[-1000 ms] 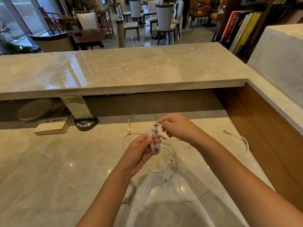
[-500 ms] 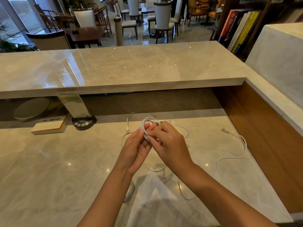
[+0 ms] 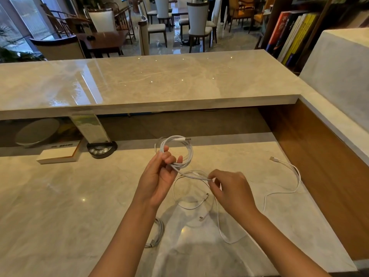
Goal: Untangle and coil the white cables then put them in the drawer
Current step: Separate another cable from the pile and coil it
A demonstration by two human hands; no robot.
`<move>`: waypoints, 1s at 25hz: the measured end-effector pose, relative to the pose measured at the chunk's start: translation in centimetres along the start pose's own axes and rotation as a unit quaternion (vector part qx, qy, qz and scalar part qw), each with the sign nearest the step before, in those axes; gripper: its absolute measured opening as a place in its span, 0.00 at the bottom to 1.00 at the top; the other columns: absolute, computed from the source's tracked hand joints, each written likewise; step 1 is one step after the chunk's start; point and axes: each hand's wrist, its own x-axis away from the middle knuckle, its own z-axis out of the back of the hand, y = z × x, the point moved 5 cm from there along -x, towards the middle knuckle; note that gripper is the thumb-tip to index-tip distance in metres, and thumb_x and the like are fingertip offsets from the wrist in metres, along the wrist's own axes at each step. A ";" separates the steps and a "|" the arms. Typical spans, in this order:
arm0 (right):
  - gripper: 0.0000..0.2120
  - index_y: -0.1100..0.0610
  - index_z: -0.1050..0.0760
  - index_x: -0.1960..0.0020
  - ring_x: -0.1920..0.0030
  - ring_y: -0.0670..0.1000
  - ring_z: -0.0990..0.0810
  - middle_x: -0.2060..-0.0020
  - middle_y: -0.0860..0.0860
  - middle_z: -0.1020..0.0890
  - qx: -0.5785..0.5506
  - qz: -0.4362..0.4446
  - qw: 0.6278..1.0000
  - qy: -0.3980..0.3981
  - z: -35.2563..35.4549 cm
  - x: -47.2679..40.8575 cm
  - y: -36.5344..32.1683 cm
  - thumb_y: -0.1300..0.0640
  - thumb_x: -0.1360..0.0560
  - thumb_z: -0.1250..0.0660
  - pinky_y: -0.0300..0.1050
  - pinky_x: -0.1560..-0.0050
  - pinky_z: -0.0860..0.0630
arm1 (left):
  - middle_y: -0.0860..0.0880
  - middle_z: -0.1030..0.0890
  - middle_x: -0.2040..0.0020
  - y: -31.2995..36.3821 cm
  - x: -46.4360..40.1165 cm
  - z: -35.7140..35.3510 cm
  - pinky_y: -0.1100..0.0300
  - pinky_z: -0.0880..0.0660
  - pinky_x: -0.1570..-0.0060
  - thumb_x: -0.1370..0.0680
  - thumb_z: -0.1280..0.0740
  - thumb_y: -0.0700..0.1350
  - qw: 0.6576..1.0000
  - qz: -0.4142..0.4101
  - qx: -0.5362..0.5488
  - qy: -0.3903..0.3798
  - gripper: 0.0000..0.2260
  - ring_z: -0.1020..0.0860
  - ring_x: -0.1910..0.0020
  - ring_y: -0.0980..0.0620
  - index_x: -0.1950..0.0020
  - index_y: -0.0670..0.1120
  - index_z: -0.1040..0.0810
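Note:
My left hand (image 3: 159, 176) grips a partly wound coil of white cable (image 3: 184, 148), held up above the marble desk (image 3: 60, 196), its USB plug sticking out at the top. From the coil a stretch of the same cable runs down to my right hand (image 3: 229, 188), which pinches it between thumb and fingers. The cable's loose remainder (image 3: 283, 191) trails over the desk to the right and ends in a plug near the wooden side wall. Another loose white cable (image 3: 191, 204) lies under my hands. A coiled white cable (image 3: 157, 232) lies beside my left forearm. No drawer is in view.
A raised marble counter (image 3: 139, 80) overhangs the back of the desk. Below it at the left stand a book (image 3: 58, 155), a black round device with buttons (image 3: 101, 149) and a round plate (image 3: 37, 132). A wooden panel (image 3: 329, 166) bounds the right side.
My hands, which were together at the coil, have drawn apart. The right hand has slid down along the cable toward me, and the coil in my left hand now shows wider loops.

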 end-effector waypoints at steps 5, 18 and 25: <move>0.06 0.56 0.24 0.56 0.75 0.47 0.28 0.59 0.58 0.16 -0.476 -0.345 0.809 0.014 -0.2 -0.7 4.1 0.66 0.30 0.32 0.38 0.73 0.32 | 0.50 0.30 0.71 -1.5 0.5 0.3 0.56 0.20 0.56 0.25 0.41 0.42 0.997 0.061 -0.040 -0.017 0.10 0.29 0.73 0.56 0.57 0.41 0.20; 0.12 0.57 0.25 0.53 0.71 0.45 0.25 0.68 0.50 0.21 -0.390 -0.120 0.906 -0.114 0.0 -3.0 0.6 0.72 0.27 0.40 0.39 0.68 0.27 | 0.51 0.32 0.72 -3.0 -0.3 0.3 0.62 0.25 0.62 0.26 0.41 0.42 0.991 0.109 -0.071 -0.011 0.05 0.32 0.75 0.57 0.59 0.42 0.28; 0.15 0.43 0.32 0.49 0.58 0.41 0.24 0.56 0.42 0.25 -0.349 0.021 0.937 -0.009 -0.3 -2.3 -1.3 0.60 0.28 0.34 0.32 0.56 0.26 | 0.50 0.33 0.74 -3.9 -0.9 0.3 0.62 0.24 0.70 0.20 0.45 0.41 0.993 0.116 0.004 0.037 0.10 0.33 0.77 0.56 0.60 0.42 0.29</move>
